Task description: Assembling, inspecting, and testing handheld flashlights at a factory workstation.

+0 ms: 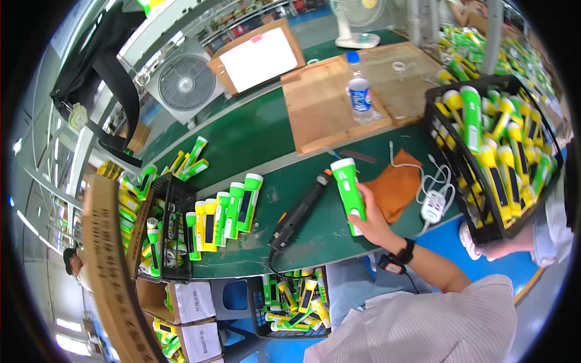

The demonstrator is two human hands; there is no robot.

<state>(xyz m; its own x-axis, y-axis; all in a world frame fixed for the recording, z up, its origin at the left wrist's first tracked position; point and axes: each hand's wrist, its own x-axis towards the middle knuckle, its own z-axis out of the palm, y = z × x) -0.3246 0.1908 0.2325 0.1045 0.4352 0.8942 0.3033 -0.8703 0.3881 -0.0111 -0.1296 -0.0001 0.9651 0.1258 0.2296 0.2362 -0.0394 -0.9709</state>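
In my right hand is a green flashlight with a white head, held upright over the green workbench. The fingers wrap round its lower body. My left hand is out of view. Just left of the flashlight lies a black corded electric screwdriver. On the other side, an orange-brown cloth lies close to my hand, next to a white cable with a small inline box. A row of green and yellow flashlights lies on the bench further left.
Black crates of flashlights stand at the right, at the left and below the bench edge. A water bottle stands on a cardboard tray. Fans are at the back. Another person's arm shows beside the right crate.
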